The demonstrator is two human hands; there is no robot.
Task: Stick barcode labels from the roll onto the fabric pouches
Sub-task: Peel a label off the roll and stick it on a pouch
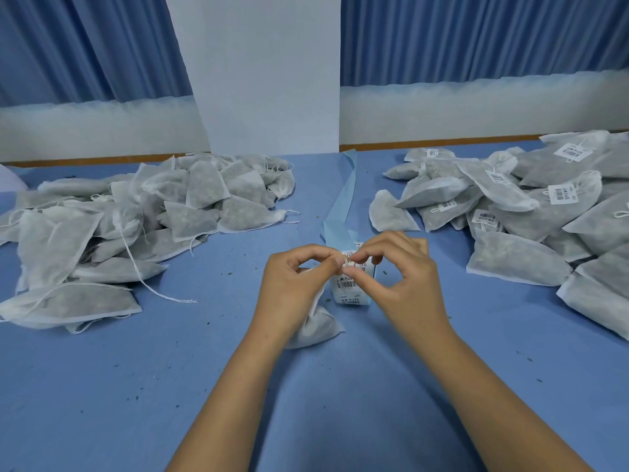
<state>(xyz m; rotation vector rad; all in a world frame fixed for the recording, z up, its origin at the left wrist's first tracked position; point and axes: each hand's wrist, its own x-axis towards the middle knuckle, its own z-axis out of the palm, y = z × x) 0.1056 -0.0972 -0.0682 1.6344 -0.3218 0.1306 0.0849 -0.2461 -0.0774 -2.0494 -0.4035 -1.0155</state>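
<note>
Head view of a labelling bench. Two hands meet near the centre of the blue table [340, 386]: the left hand [292, 284] and the right hand [403, 277] each close thumb and forefinger in a narrow pinch on the upper edge of one label roll [350, 291], with the other fingers curled; whether a peeled label lies between the fingertips is too small to tell. The roll stands on the table between the hands and shows two barcode labels on its near face. One blue backing strip [342, 202] trails from it toward the far edge. One fabric pouch [318, 327] lies flat under the left hand and wrist, just left of the roll. Two heaps flank the hands, well apart: a left pile [190, 199] of pouches showing no labels, with loose drawstrings, and a right pile [531, 212] on which at least six white barcode labels [573, 152] can be counted. Behind stand one white pillar [269, 80] and blue curtains [85, 46].
</note>
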